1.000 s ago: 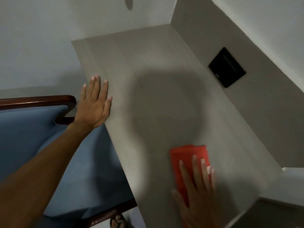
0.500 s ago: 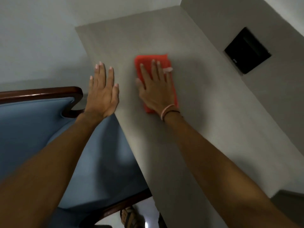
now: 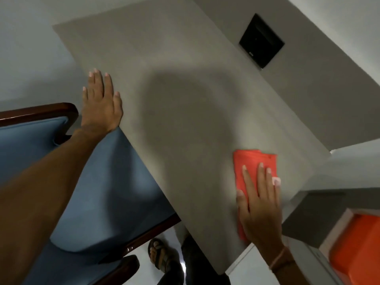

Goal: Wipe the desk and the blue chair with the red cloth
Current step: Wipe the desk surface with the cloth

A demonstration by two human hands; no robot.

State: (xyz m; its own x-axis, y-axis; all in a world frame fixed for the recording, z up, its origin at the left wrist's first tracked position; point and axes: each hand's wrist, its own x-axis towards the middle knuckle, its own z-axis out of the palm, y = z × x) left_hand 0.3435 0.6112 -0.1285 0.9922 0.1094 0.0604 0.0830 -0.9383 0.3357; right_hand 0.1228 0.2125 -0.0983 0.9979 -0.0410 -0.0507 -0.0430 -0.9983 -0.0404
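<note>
The folded red cloth [image 3: 250, 169] lies flat on the grey desk [image 3: 185, 112], near its right front corner. My right hand [image 3: 260, 204] presses on the cloth with fingers spread flat, covering its near half. My left hand [image 3: 100, 103] rests flat and empty on the desk's left edge, fingers together. The blue chair [image 3: 98, 194] with a dark wooden frame stands at the left, its padded seat tucked partly under the desk edge below my left forearm.
A black square plate [image 3: 261, 41] is set in the grey wall panel behind the desk. An orange box [image 3: 357, 249] sits low at the right. My sandalled foot [image 3: 160, 256] stands on the pale floor between chair and desk.
My right hand has dragged the red cloth from the desk's far left part back to the near right corner. My left hand stays flat on the desk edge.
</note>
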